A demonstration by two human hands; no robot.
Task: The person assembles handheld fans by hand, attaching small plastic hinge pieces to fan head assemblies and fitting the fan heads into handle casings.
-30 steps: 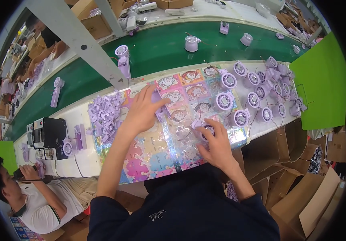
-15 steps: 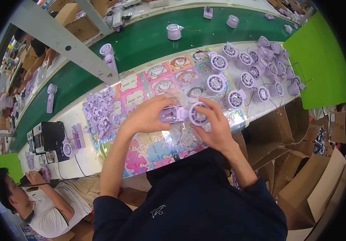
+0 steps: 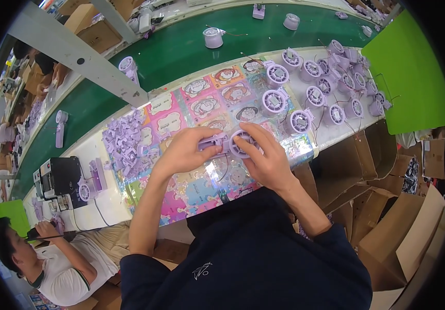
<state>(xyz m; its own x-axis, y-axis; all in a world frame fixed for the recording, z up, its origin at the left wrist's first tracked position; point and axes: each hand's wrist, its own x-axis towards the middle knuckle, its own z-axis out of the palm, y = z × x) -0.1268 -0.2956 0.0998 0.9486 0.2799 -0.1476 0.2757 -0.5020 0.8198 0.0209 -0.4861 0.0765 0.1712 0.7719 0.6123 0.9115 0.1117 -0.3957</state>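
Above the colourful mat, a lilac handheld fan lies sideways between my two hands. Around its handle part, my left hand is closed, with the thumb pressed along the near side. My right hand grips the round fan head, its fingers over the top and rim. Handle and head meet in the middle; the fingers hide how they are joined. A thin wire hangs below them. To the left is a heap of small lilac plastic parts. Several lilac fan heads with wires stand to the right.
A green conveyor belt carrying fan parts runs behind the table, with a metal post at its near edge. A black device stands at the left. A co-worker sits lower left. Cardboard boxes lie right, below a green panel.
My right hand and the fan head have shifted slightly left, closer to my left hand. My left thumb now lies further over the handle part. The whole view has moved a little.
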